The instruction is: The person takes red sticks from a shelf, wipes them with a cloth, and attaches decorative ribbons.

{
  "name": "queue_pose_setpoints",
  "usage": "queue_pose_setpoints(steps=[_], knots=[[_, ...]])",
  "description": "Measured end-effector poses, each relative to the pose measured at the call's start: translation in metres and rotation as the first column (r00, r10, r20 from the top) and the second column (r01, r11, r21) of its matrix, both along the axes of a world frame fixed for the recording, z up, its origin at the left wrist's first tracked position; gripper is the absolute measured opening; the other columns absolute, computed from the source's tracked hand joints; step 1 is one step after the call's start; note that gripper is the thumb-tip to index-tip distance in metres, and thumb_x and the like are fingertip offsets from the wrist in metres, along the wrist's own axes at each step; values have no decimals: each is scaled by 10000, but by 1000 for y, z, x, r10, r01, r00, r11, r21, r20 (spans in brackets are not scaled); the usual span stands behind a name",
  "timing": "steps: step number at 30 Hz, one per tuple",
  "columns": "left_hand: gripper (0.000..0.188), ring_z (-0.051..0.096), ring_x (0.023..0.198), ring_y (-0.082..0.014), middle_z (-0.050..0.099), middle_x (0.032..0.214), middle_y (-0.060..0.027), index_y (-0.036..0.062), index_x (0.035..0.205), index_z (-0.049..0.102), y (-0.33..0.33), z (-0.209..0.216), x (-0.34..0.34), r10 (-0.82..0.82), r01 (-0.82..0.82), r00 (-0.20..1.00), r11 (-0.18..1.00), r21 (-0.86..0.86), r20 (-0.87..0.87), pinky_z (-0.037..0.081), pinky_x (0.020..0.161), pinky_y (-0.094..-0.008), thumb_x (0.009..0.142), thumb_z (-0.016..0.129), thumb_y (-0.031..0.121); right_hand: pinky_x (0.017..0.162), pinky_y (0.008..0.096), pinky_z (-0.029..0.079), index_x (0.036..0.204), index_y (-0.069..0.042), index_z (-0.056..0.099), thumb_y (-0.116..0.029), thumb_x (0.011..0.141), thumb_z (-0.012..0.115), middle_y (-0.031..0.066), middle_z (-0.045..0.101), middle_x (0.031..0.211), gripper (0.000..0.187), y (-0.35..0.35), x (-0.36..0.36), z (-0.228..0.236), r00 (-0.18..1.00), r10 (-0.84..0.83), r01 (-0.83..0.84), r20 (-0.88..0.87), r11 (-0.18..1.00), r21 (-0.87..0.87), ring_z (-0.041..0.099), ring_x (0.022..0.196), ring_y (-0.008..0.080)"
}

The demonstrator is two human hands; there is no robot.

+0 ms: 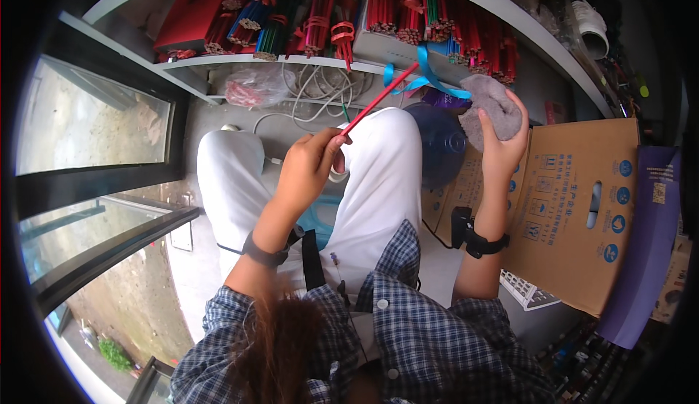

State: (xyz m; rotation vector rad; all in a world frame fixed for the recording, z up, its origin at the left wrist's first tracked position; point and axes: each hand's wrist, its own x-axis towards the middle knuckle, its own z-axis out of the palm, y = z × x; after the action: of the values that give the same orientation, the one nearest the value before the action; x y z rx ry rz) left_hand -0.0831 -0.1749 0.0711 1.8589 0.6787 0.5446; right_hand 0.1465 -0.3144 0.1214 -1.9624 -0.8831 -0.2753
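My left hand (309, 165) is closed around the lower end of a thin red stick (380, 100), which slants up and to the right over my knee. A bright blue ribbon (435, 77) curls about the stick's far end; whether it is fastened there I cannot tell. One end of the ribbon reaches the grey fluffy cloth (486, 105). That cloth is bunched in my right hand (507, 138), with thumb and fingers pressed into it.
Ahead, a shelf (320, 60) carries several bundles of red, blue and green sticks (317, 31) and a red box (196, 10). Below lie a plastic bag (255, 87) and white cables (317, 87). A blue plastic jug (440, 145) and a cardboard box (575, 207) stand to the right; windows (102, 127) line the left.
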Motion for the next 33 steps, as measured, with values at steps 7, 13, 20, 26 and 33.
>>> queue_pose_setpoints(steps=[7, 13, 20, 26, 33], knots=[[213, 531, 490, -188, 547, 527, -56, 37, 898, 532, -8, -3, 3, -208, 191, 978, 929, -317, -19, 419, 532, -300, 947, 388, 186, 863, 302, 453, 1167, -27, 489, -163, 855, 601, 65, 553, 1109, 358, 12, -70, -42, 110, 516, 97, -849, 845, 526, 540, 1020, 158], [151, 537, 533, -300, 535, 546, -122, 19, 824, 516, -18, -19, 1, -326, 326, 942, 945, -16, -84, 423, 541, -373, 896, 427, 118, 812, 285, 458, 1111, -28, 483, -49, 792, 628, 60, 568, 1019, 351, 29, -107, -40, 184, 436, -105, -881, 900, 423, 563, 928, 142], [235, 526, 563, -357, 526, 551, -145, 41, 784, 535, -13, -6, 4, -311, 312, 936, 950, -22, -166, 406, 541, -437, 901, 470, 234, 821, 288, 462, 1118, -7, 525, -101, 865, 553, 72, 587, 1049, 272, 18, -50, -47, 124, 549, 125, -826, 817, 562, 579, 939, 159], [247, 560, 604, -336, 579, 609, -114, 41, 811, 554, -8, -18, 1, -207, 198, 965, 978, -67, -164, 432, 586, -394, 916, 451, 239, 877, 332, 438, 1149, -29, 519, -212, 912, 487, 57, 575, 1114, 301, -22, 17, -24, 303, 606, 206, -735, 712, 672, 554, 1015, 174], [205, 471, 810, -138, 448, 692, -28, 34, 879, 598, -6, -28, 6, 9, 49, 983, 948, -315, 181, 413, 685, -277, 932, 451, 168, 955, 365, 388, 1114, -49, 466, -137, 732, 604, 203, 444, 1283, 416, -20, -58, -28, 35, 580, -315, -814, 779, 542, 480, 1140, 273]])
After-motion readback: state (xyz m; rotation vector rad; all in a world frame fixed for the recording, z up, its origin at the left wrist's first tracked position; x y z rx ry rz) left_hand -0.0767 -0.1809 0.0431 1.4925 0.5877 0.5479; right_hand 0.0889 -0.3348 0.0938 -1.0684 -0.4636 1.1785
